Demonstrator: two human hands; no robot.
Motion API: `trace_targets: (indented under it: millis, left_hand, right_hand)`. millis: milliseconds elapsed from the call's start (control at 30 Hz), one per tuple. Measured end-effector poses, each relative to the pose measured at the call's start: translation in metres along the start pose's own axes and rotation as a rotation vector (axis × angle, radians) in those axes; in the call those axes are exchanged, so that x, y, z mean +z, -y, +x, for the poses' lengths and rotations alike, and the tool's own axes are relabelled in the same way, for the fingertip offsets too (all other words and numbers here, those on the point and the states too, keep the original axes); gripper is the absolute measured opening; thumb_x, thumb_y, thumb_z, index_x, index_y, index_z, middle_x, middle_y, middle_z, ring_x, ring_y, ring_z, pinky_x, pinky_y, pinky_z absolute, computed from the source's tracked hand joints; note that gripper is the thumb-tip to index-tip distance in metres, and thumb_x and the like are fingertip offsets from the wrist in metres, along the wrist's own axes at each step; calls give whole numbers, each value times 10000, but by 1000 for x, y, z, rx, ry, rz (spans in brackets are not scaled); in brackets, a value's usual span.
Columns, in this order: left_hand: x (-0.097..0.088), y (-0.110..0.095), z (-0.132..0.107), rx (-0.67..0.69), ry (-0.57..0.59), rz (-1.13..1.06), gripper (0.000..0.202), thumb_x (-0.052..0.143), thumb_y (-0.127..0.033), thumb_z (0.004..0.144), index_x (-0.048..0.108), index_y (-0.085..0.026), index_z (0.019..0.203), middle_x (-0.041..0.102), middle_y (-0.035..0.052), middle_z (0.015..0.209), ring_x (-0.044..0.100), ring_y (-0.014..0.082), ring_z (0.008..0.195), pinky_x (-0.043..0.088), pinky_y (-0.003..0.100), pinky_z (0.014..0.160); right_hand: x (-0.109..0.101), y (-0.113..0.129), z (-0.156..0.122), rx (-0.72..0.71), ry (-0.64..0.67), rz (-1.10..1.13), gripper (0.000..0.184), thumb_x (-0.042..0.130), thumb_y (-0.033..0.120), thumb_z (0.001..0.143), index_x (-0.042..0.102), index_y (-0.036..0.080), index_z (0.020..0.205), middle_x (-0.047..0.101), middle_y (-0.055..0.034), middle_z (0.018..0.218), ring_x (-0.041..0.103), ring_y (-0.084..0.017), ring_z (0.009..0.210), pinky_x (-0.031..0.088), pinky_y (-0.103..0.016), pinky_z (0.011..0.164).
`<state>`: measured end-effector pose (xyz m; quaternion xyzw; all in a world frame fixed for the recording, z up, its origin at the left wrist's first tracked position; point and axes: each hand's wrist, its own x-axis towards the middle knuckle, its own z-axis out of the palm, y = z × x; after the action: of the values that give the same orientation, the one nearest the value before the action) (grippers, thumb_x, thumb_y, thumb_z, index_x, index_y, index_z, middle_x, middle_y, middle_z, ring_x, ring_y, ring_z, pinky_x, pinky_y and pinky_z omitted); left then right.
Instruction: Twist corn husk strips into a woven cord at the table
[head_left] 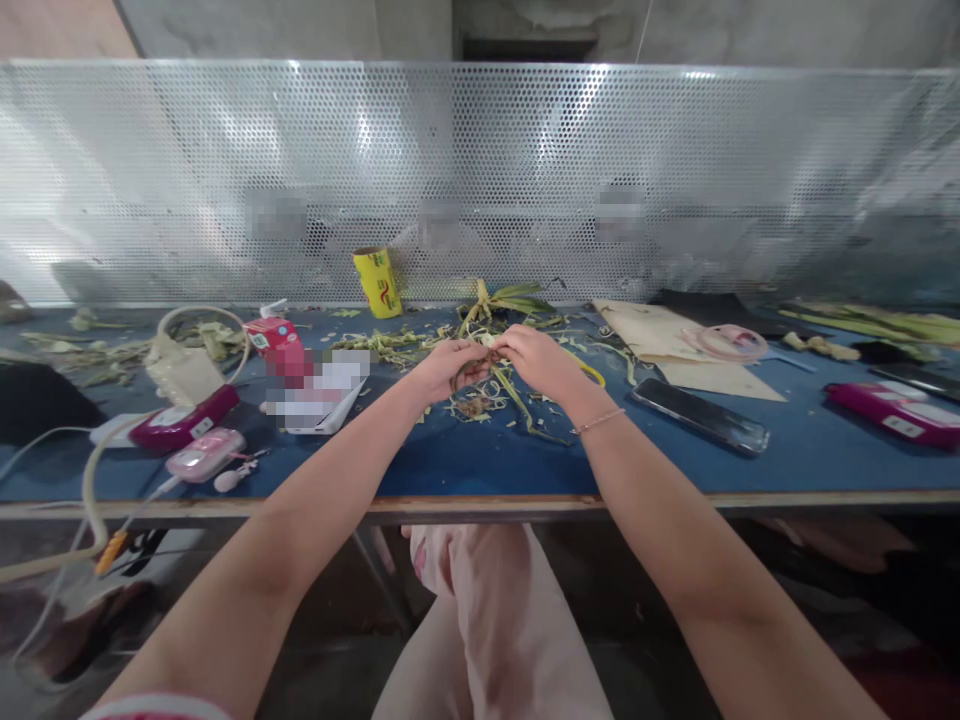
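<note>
My left hand [456,368] and my right hand [536,358] meet above the middle of the blue table, fingers pinched together. Between them is a thin greenish plant stem [481,342], partly covered by the fingers. Below the hands lie pale peeled shreds and a small brown clump [474,405]. One long yellow-green strip [517,398] runs from under the hands toward the table's front. Just behind, a bundle of leafy stalks [510,298] lies among plant scraps. A yellow loop [589,370] is partly hidden by my right hand.
A yellow carton [377,283] stands at the back by a perforated metal screen [480,150]. Left are a red carton [279,345], a white box [330,392], a pink device [206,455] and cables. Right are a phone [701,415], brown paper [649,335] and a magenta device [892,415].
</note>
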<state>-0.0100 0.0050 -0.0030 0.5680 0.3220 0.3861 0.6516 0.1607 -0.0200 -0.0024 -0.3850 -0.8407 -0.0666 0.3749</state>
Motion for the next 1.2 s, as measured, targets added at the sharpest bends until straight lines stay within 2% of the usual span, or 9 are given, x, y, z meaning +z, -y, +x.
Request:
trace_targets:
  millis: [233, 433, 633, 1000, 1200]
  left_hand:
    - [4, -2, -2, 17, -70, 73, 66, 603, -148, 740, 606, -82, 734, 605, 13, 615, 543, 39, 575, 466, 215, 693]
    - [6, -2, -2, 40, -72, 80, 44, 598, -129, 729, 604, -87, 717, 617, 22, 633, 534, 40, 559, 463, 209, 660]
    - [9, -5, -5, 50, -91, 81, 85, 541, -104, 754, 590, -84, 687, 602, 20, 623, 526, 36, 530, 454, 190, 611]
    - [9, -4, -5, 62, -100, 82, 71, 551, -94, 742, 585, -90, 681, 604, 24, 630, 515, 34, 528, 444, 192, 610]
    - [7, -3, -4, 63, -91, 89, 83, 540, -93, 752, 567, -101, 674, 586, 5, 595, 513, 36, 520, 443, 197, 618]
  right_hand:
    - [4, -1, -2, -17, 45, -97, 245, 375, 186, 884, 610, 153, 942, 592, -94, 940, 544, -186, 890, 418, -314, 796]
    - [4, 4, 1, 68, -31, 38, 186, 448, 192, 850, 628, 178, 893, 638, -71, 902, 576, -184, 875, 433, -323, 806]
    - [3, 6, 1, 182, -107, 247, 101, 541, 227, 789, 615, 185, 844, 656, -39, 806, 603, -159, 752, 468, -308, 725]
    - [-4, 10, -1, 205, -81, 356, 123, 519, 228, 778, 606, 172, 844, 655, -53, 828, 609, -157, 767, 486, -306, 716]
    - [-8, 10, -2, 195, -42, 308, 137, 520, 206, 753, 625, 169, 833, 662, -58, 843, 600, -159, 767, 476, -303, 710]
